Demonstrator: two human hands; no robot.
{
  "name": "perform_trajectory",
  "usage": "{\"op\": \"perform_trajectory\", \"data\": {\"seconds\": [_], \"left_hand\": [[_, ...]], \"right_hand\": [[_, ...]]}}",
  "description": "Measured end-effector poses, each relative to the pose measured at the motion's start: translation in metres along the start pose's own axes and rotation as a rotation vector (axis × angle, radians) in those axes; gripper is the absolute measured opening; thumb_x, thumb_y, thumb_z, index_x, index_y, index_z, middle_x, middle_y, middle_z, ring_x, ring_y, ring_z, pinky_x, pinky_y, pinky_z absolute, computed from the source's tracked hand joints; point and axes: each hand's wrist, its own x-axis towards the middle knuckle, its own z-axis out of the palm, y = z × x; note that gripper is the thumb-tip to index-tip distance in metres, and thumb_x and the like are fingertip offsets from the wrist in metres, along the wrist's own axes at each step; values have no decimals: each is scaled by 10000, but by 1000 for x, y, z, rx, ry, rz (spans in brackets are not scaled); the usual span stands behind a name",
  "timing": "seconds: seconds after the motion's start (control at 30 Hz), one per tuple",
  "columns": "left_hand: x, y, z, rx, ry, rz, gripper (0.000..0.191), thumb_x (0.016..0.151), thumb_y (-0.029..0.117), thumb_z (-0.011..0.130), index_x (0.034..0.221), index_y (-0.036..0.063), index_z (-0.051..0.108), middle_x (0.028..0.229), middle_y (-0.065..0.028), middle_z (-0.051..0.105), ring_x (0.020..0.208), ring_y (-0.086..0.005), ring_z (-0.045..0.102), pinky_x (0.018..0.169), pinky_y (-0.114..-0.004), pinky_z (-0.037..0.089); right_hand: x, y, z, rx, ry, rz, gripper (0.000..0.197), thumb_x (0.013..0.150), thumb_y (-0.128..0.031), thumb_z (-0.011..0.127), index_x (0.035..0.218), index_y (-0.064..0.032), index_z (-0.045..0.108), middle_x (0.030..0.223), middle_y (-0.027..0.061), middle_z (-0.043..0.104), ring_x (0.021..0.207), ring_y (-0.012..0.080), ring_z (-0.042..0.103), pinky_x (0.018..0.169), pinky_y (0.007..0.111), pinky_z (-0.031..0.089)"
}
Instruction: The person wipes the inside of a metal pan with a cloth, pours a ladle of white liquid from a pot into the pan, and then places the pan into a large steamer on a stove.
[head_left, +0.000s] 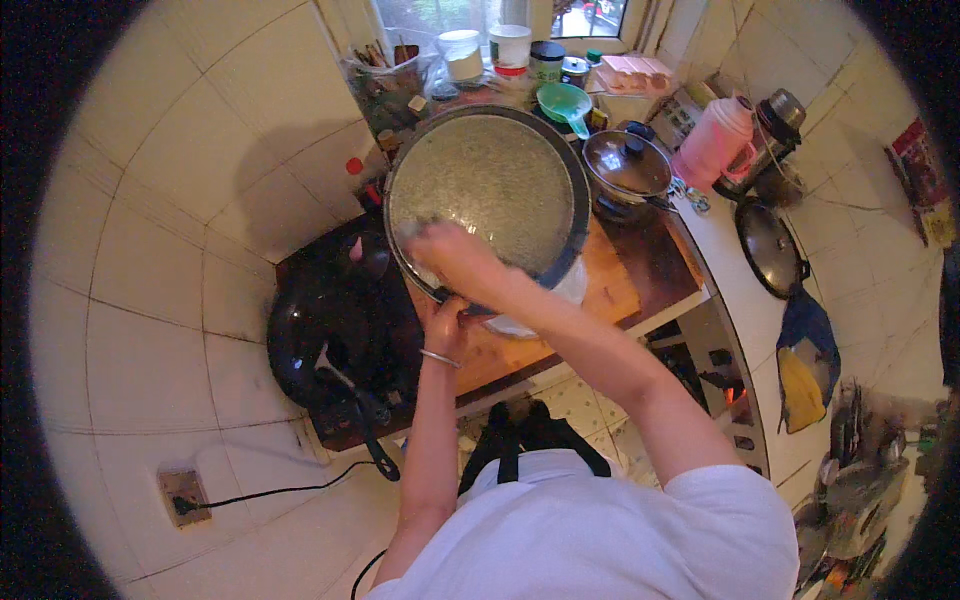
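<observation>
A large round pan (487, 172) with a black rim and a shiny, grainy grey-gold face is tilted up in front of me. My left hand (446, 326) grips its near edge by a black handle (444, 296) and wears a bangle. Across the pan's lower left reaches my right hand (446, 247), blurred, its fingers curled at the surface around a small dark thing (429, 222) too blurred to name. Under the pan are a wooden board (517, 360) and a white cloth or bag (514, 325), partly hidden.
A black wok (300, 352) with a spatula (367, 427) stands left. To the right are a lidded pot (628, 163), a green strainer (564, 101) and a pink thermos jug (716, 142). Tubs (459, 54) line the windowsill. A black cord (285, 491) runs from the wall socket (184, 499).
</observation>
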Motion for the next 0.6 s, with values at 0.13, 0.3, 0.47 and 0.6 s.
{"op": "perform_trajectory", "data": {"seconds": [0.13, 0.3, 0.47, 0.6], "left_hand": [[-4, -15, -20, 270, -169, 150, 536, 704, -17, 480, 1203, 130, 347, 945, -83, 528, 798, -239, 575, 623, -424, 551], [-16, 15, 19, 7, -38, 38, 576, 674, -38, 458, 1214, 128, 341, 972, -72, 505, 825, -213, 543, 711, -389, 526], [6, 16, -17, 33, 130, 124, 584, 676, -30, 473, 1226, 117, 339, 1011, -65, 491, 849, -214, 536, 663, -344, 517], [16, 21, -34, 80, 287, 269, 611, 677, -18, 483, 1242, 120, 293, 1023, -79, 459, 878, -230, 513, 632, -388, 545]], "right_hand": [[46, 93, -38, -213, 180, 236, 43, 691, -80, 539, 717, -47, 545, 758, 153, 566, 760, 321, 547, 626, 426, 442], [-66, 105, -40, -489, -23, 576, 102, 737, -70, 505, 803, -29, 572, 781, 179, 575, 795, 330, 554, 646, 418, 451], [-87, 19, 13, 114, -131, 330, 161, 722, -57, 546, 876, -32, 588, 884, 179, 593, 834, 314, 574, 660, 376, 473], [-82, 90, -3, 365, 483, 655, 208, 699, -58, 577, 899, -54, 632, 861, 168, 609, 855, 316, 572, 747, 391, 452]]}}
